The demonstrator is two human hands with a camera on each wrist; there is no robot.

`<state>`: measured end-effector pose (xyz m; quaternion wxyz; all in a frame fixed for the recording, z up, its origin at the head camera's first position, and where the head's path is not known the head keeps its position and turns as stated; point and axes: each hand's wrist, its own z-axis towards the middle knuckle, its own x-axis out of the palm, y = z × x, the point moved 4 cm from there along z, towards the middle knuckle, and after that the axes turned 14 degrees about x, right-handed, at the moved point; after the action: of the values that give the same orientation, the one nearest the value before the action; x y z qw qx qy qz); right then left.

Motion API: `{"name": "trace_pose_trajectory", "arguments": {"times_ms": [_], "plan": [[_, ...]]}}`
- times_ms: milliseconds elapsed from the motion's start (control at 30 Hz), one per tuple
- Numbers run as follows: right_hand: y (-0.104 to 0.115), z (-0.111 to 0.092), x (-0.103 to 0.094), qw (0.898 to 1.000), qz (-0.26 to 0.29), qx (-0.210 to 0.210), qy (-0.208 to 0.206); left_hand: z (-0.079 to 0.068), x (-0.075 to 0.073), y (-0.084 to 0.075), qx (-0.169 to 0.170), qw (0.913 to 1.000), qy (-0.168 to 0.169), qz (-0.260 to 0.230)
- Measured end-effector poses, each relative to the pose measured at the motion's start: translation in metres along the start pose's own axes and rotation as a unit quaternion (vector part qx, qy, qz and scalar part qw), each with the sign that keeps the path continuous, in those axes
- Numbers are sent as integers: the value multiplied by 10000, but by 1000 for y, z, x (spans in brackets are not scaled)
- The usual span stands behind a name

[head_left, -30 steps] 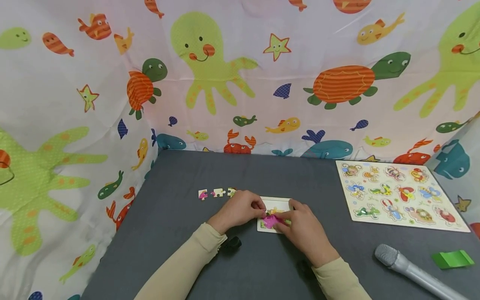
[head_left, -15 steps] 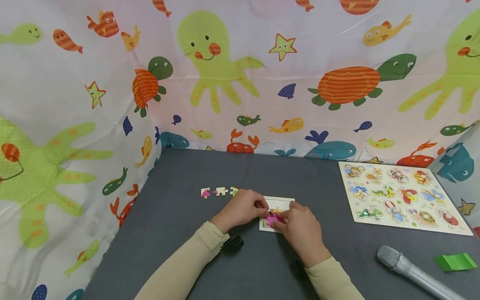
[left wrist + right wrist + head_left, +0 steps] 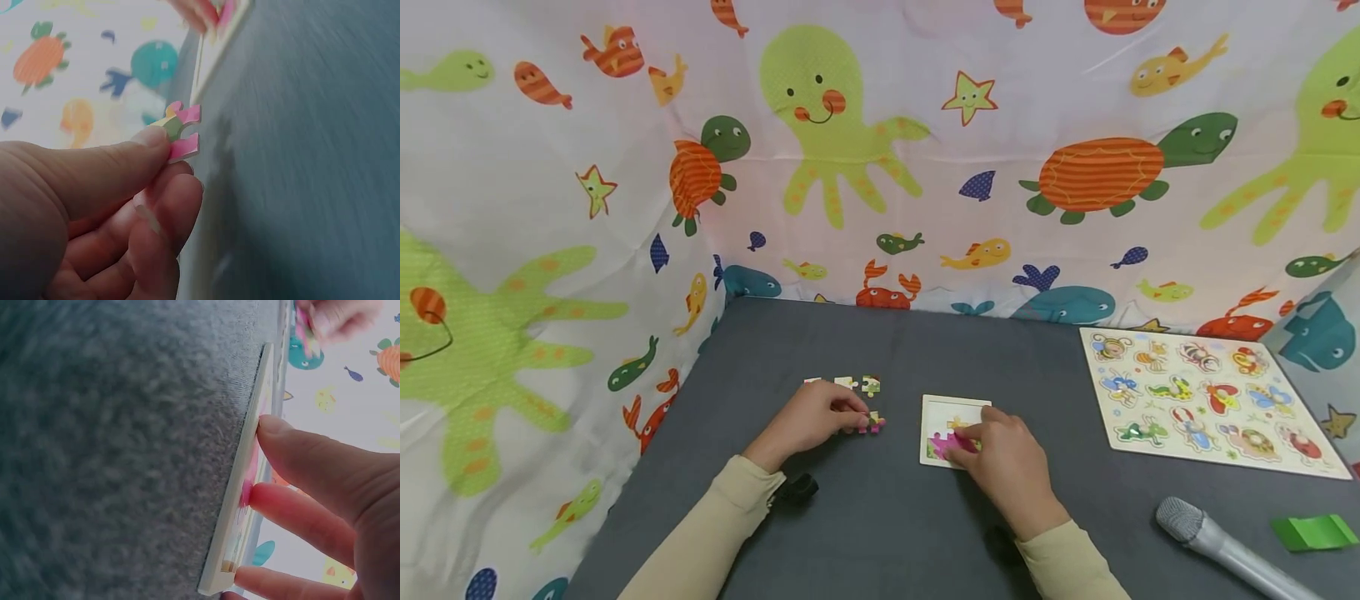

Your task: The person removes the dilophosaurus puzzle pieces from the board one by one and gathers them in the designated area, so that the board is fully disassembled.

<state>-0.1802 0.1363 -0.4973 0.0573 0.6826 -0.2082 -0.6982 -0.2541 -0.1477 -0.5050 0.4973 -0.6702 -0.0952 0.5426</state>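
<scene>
My left hand (image 3: 808,421) pinches a small pink, yellow and green jigsaw piece (image 3: 185,149) between thumb and forefinger, just above the table and left of the puzzle frame. The small white puzzle frame (image 3: 942,408) lies flat, with joined pink, green and yellow pieces (image 3: 938,446) in its lower part. On its right side rests my right hand (image 3: 1011,462); the thumb and fingers touch the frame and the pink pieces in the right wrist view. Behind the left hand lie loose jigsaw pieces (image 3: 871,384), one of them mostly hidden by that hand.
A large insect puzzle board (image 3: 1213,400) lies on the right of the dark grey table (image 3: 880,533). Nearer to me are a silver microphone (image 3: 1213,537) and a green block (image 3: 1315,532). A sea-animal curtain (image 3: 865,83) hangs round the back and sides.
My left hand has moved left, off the puzzle frame, with the jigsaw piece in its fingers, and now covers part of the loose row. The right hand stays on the frame.
</scene>
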Motion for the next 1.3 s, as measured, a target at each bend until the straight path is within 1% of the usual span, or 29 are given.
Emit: {"name": "trace_pose_trajectory", "arguments": {"times_ms": [133,233,367,500,567,667,800,933,1133,1200,1300], "plan": [[-1,0,-1,10000,28,-22,6,-24,-23,22,-315,9993,-132,117],[-1,0,0,10000,26,8,8,-37,-35,35,-543,9982,-203,149],[-1,1,1,10000,-2,81,42,-48,-44,47,-693,9971,-255,175],[-2,0,3,9998,-52,142,111,-53,-48,52,-804,9958,-383,216],[-2,-1,4,9998,-78,145,147,-55,-50,54,-858,9950,-453,237],[-4,-2,3,9998,-88,68,163,-57,-52,54,-846,9949,-474,264],[-6,-2,0,9996,-95,-211,140,-58,-53,53,-811,9951,-480,303],[-8,-1,-1,9987,-124,-469,154,-58,-54,52,-877,9942,-534,318],[-11,2,1,9983,-235,-489,210,-57,-54,51,-949,9923,-680,402],[-11,2,0,9985,-215,-450,243,-54,-52,47,-941,9914,-763,494],[-11,1,-1,9986,-160,-402,292,-45,-44,31,-855,9913,-817,579]]}}
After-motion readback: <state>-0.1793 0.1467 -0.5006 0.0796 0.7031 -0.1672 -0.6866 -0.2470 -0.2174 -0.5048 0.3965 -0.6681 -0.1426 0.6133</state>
